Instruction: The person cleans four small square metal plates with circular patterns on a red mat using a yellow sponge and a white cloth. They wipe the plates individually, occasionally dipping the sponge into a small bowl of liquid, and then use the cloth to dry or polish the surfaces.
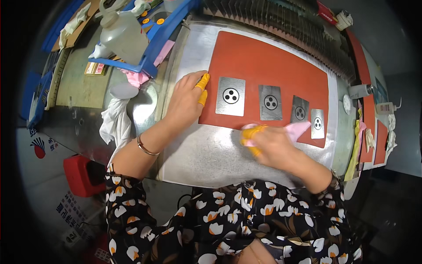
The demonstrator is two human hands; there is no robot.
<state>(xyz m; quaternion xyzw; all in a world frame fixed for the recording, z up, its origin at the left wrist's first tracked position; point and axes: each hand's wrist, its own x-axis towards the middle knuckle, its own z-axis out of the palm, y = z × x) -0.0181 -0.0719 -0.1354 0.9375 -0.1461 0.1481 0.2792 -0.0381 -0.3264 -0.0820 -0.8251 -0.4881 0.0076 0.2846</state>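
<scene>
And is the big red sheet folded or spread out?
Spread out: the red sheet lies flat, with four silver rectangles on it and the left hand at its left edge.

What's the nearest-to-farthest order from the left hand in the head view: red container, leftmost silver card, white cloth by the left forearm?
1. Leftmost silver card, right of the left hand, on the red sheet.
2. White cloth, left of the hand.
3. Red container, far lower left.

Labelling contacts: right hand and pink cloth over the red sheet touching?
Touching. Head view: the right hand holds the pink cloth, which shows on both sides of it.
</scene>
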